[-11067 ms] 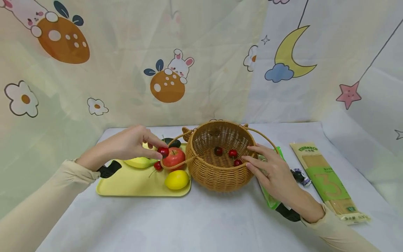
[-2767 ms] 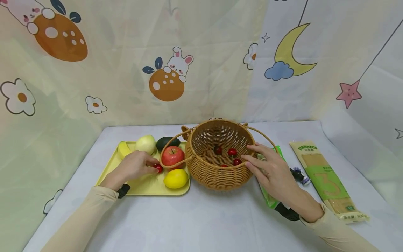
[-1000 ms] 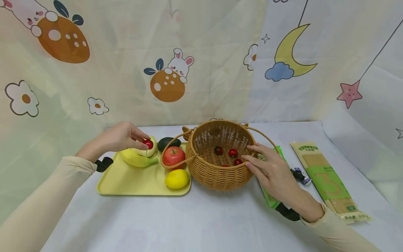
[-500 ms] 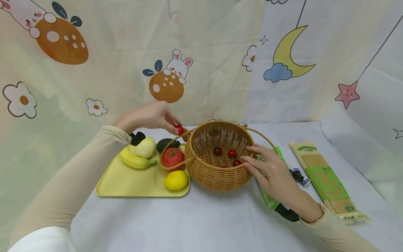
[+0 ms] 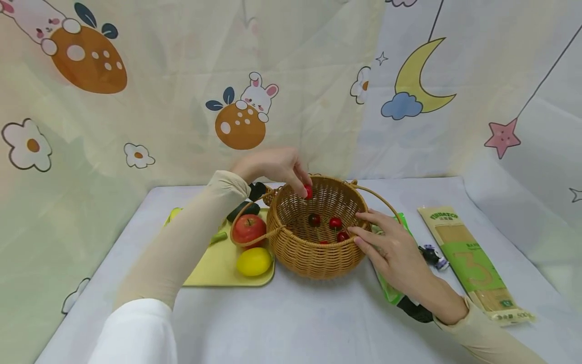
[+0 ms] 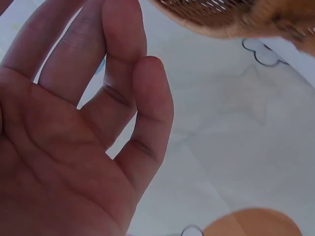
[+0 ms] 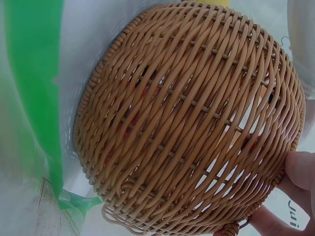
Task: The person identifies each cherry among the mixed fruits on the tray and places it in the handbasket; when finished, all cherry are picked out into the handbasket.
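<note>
In the head view my left hand pinches a red cherry between thumb and fingertips, over the back left part of the wicker basket's opening. Several cherries lie on the basket floor; one is mostly hidden behind the front rim. My right hand holds the basket's right rim, thumb outside and fingers over the edge. The left wrist view has the palm and fingers, with the basket rim at the top; the cherry is out of sight there. Woven wall fills the right wrist view, the thumb at its rim.
Left of the basket, a yellow tray bears an apple, a lemon, a dark green avocado and a banana mostly behind the left arm. Rightward lie a green packet, a small dark item and packaged noodles.
My left hand has picked a cherry off the tray, lifted it and carried it right to over the basket. Another cherry has joined those inside since the earliest frame. My right hand stays put.
</note>
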`<state>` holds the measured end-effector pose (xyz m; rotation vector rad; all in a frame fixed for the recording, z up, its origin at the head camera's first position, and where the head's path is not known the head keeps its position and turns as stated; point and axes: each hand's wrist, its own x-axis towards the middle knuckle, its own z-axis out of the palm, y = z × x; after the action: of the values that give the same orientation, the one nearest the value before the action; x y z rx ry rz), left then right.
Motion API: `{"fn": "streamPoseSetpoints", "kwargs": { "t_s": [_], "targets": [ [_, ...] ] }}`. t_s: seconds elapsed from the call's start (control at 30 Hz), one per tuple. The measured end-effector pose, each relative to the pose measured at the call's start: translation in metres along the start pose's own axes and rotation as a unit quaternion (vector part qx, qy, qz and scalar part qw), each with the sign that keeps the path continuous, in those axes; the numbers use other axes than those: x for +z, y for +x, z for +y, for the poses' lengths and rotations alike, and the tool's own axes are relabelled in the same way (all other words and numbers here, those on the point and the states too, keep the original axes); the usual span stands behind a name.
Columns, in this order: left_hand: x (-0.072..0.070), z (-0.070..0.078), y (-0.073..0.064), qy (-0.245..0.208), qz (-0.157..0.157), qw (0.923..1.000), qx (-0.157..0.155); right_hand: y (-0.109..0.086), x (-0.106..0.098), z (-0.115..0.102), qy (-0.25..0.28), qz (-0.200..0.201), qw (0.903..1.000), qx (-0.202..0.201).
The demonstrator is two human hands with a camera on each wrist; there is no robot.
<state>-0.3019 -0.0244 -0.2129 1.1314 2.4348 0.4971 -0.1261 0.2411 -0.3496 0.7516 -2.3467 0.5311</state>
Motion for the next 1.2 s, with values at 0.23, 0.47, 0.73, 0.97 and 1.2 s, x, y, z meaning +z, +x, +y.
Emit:
{"fn": "streamPoseSetpoints", "kwargs": {
  "t_s": [0.23,0.47,0.73,0.97,1.2],
  "targets": [
    [0.016,0.005,0.028,-0.003,-0.007,0.9997,0.024,-0.001,0.001,0.001,-0.004,0.001,1.0000,-0.004],
    [0.035,0.007,0.049,0.008,-0.014,0.9990,0.041,-0.001,0.000,0.000,-0.003,-0.004,1.0000,0.004],
    [0.056,0.004,0.064,0.036,-0.038,0.9980,0.034,0.000,-0.001,-0.002,-0.001,-0.004,0.9999,0.011],
    [0.058,0.005,0.064,0.028,-0.035,0.9986,0.030,0.001,0.000,0.001,-0.007,-0.004,1.0000,0.004],
    [0.058,0.007,0.065,0.040,-0.034,0.9984,0.019,0.000,0.000,0.001,-0.007,-0.005,1.0000,0.005]
  ]
}}
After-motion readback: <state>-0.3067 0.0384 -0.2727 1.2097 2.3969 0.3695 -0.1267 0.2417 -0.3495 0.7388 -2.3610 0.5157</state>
